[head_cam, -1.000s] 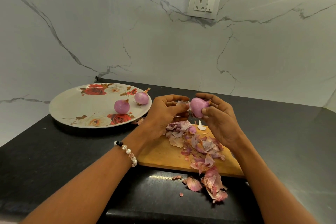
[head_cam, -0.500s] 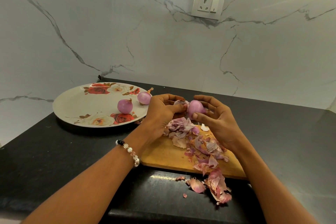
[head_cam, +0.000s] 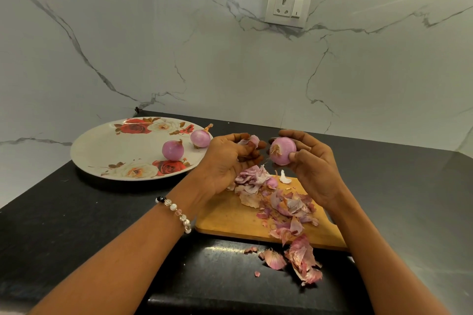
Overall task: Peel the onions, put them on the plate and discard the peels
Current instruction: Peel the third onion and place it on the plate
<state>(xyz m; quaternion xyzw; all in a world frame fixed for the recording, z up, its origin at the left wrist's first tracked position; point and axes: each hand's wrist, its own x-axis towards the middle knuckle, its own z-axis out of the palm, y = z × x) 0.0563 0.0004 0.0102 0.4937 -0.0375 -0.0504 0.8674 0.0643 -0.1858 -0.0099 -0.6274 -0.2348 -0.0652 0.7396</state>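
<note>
right hand (head_cam: 311,166): fingers curled round peeled onion (head_cam: 282,150), thumb at front, root end facing left
left hand (head_cam: 230,161): fingertips pinched on strip of peel (head_cam: 252,140), just left of held onion, not touching it
peel pile (head_cam: 284,203): below both sets of fingers, on cutting board (head_cam: 225,217), spilling onto counter (head_cam: 76,225)
plate (head_cam: 110,151): left of left fingers
plate onions: two, one (head_cam: 173,150) mid-plate, one (head_cam: 200,138) at rim nearest left knuckles
bracelet (head_cam: 176,212): left wrist
</note>
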